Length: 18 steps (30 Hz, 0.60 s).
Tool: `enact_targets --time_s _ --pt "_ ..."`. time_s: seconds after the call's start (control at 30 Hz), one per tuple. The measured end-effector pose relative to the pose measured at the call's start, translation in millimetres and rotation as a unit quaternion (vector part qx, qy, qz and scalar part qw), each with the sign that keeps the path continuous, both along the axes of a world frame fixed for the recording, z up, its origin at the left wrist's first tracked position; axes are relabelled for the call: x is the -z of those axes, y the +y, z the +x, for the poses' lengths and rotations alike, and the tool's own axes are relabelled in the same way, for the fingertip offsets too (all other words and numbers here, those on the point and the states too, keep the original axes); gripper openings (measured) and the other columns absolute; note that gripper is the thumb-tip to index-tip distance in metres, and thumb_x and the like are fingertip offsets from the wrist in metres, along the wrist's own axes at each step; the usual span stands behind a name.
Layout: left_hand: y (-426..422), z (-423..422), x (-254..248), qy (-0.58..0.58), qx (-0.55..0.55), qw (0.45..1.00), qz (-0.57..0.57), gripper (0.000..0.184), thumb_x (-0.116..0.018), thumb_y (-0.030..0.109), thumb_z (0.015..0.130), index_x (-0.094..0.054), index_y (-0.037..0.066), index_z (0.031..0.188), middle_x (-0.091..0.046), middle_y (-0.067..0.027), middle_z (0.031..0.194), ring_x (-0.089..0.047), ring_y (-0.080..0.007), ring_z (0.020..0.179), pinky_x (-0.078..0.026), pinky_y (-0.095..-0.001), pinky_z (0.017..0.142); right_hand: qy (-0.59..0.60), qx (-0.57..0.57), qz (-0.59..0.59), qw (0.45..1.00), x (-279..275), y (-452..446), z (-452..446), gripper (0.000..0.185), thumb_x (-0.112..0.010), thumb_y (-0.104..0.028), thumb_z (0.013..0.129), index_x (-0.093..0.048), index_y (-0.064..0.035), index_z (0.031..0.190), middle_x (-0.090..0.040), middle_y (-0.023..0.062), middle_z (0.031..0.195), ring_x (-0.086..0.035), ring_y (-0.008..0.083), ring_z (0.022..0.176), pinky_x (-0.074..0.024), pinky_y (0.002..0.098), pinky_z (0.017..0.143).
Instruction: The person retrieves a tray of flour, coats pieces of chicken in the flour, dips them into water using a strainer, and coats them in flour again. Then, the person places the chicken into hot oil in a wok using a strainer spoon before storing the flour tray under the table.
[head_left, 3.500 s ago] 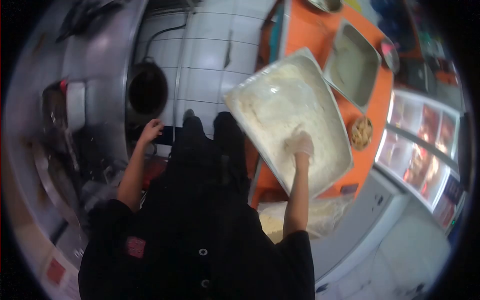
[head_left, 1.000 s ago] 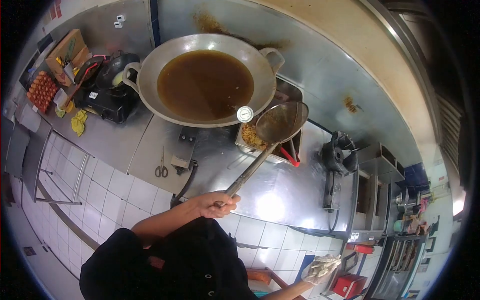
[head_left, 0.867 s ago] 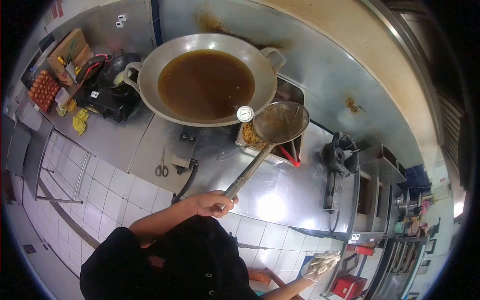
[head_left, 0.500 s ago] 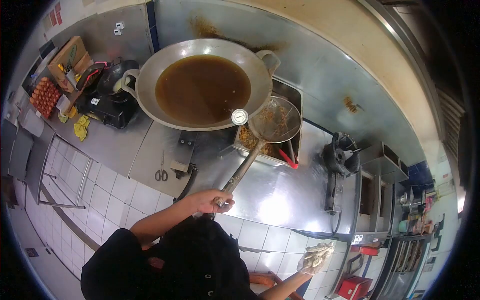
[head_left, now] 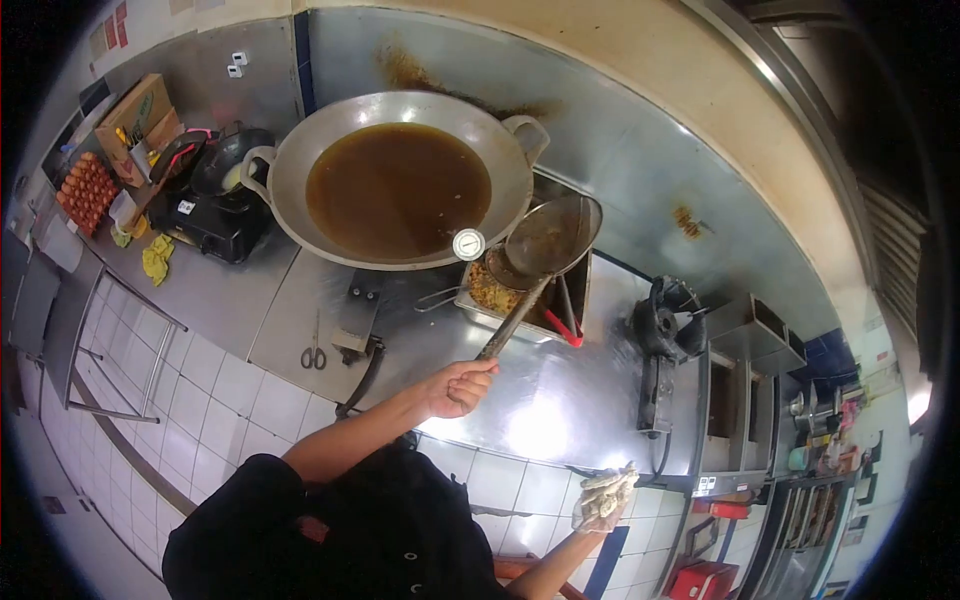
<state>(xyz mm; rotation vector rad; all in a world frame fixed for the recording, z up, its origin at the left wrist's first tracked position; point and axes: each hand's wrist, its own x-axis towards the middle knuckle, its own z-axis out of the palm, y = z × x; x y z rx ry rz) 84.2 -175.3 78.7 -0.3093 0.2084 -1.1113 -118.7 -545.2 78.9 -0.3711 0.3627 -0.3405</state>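
My left hand (head_left: 463, 388) is wrapped round the handle of a large mesh skimmer (head_left: 545, 240). The skimmer's bowl is tilted on its side above a metal tray (head_left: 520, 325) and looks nearly bare. Crumbly golden fried bits (head_left: 492, 290) lie in the tray, along with red-handled tongs (head_left: 568, 330). To the left stands a big wok (head_left: 285, 215) of brown oil (head_left: 400, 190), a dial thermometer (head_left: 468, 243) at its rim. My right hand (head_left: 603, 500), in a clear glove caked with pale batter or flour, hangs out to the side with its fingers extended, holding nothing visible.
Scissors (head_left: 313, 355) lie on the steel counter (head_left: 450, 370) left of my left arm. A black burner (head_left: 668, 320) stands at the right. Further left are a portable stove (head_left: 205, 225) with a pan, a yellow cloth (head_left: 157, 258) and stacked eggs (head_left: 88, 190).
My left hand has moved forward and tipped the skimmer from flat onto its side; the crumbs in its mesh are gone from view. My gloved right hand has shifted slightly left and up.
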Motion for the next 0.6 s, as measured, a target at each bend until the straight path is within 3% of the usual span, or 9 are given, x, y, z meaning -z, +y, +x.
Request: enact_targets --time_s 0.07,0.13,0.27,0.3,0.4,0.53,0.6 --pt "-12.9 -0.1 -12.6 -0.007 -0.002 0.999 -0.036 0.032 -0.037 0.026 0.11 -0.051 0.0 0.1 -0.034 0.0048 0.056 -0.036 -0.003 0.039 -0.03 -0.017 0.029 -0.019 -0.029 0.009 0.999 13.4 -13.1 -5.1 0.03 -0.055 -0.024 0.101 -0.058 -0.0148 0.129 -0.069 0.0135 0.105 -0.069 0.0226 0.077 -0.0603 0.0351 0.059" --pt "-23.5 2.0 -24.6 -0.015 -0.002 0.997 -0.072 0.035 -0.035 0.028 0.111 -0.05 -0.001 0.099 -0.033 0.0042 0.056 -0.036 -0.0034 0.038 -0.031 -0.0172 0.029 -0.018 -0.078 -0.057 0.995 3.3 -4.1 -10.1 0.03 -0.06 -0.029 0.099 -0.057 -0.0176 0.126 -0.064 0.0073 0.102 -0.066 0.0189 0.085 -0.0596 0.0364 0.073" --pt "-39.7 12.7 -50.3 -0.041 0.004 0.987 -0.156 0.041 -0.033 0.035 0.11 -0.048 -0.001 0.099 -0.033 0.0035 0.056 -0.035 -0.0039 0.037 -0.03 -0.0176 0.03 0.029 -0.003 -0.075 0.997 -22.6 20.0 -19.2 0.031 -0.059 -0.026 0.1 -0.055 -0.0165 0.129 -0.065 0.008 0.105 -0.065 0.02 0.081 -0.0584 0.0334 0.063" --pt "-44.4 15.6 -54.9 -0.053 0.004 0.982 -0.18 0.042 -0.034 0.038 0.11 -0.047 -0.001 0.099 -0.033 0.0033 0.056 -0.035 -0.004 0.037 -0.03 -0.0179 0.03 0.011 -0.045 -0.052 0.998 -7.8 5.0 -27.1 0.032 -0.057 -0.025 0.1 -0.054 -0.0159 0.131 -0.065 0.0083 0.105 -0.065 0.0204 0.082 -0.0583 0.0337 0.061" --pt "-59.6 23.8 -59.6 -0.035 -0.003 0.973 -0.227 0.047 -0.037 0.044 0.108 -0.047 -0.001 0.096 -0.034 0.0034 0.055 -0.036 -0.0049 0.037 -0.03 -0.0185 0.031 -0.023 -0.029 -0.047 0.998 3.1 1.5 -42.9 0.032 -0.055 -0.024 0.101 -0.053 -0.0159 0.131 -0.065 0.0083 0.104 -0.065 0.0201 0.081 -0.058 0.0348 0.061" --pt "-87.0 35.1 -32.1 0.0 0.005 0.974 -0.228 0.046 -0.045 0.042 0.106 -0.052 0.0 0.089 -0.033 0.0044 0.054 -0.031 -0.0054 0.036 -0.027 -0.0198 0.032 0.057 0.011 -0.099 0.993 9.5 -2.3 -66.1 0.03 -0.053 -0.029 0.102 -0.054 -0.0163 0.129 -0.065 0.0056 0.102 -0.064 0.0188 0.076 -0.0574 0.037 0.062" --pt "-90.8 38.9 -30.7 0.019 0.027 0.977 -0.21 0.044 -0.046 0.041 0.106 -0.05 0.003 0.084 -0.033 0.0049 0.053 -0.032 -0.0051 0.036 -0.026 -0.0204 0.032 0.037 -0.011 -0.089 0.995 7.7 -6.7 -70.7 0.029 -0.053 -0.032 0.102 -0.056 -0.0161 0.126 -0.065 0.0054 0.103 -0.065 0.0197 0.078 -0.0579 0.0384 0.063"
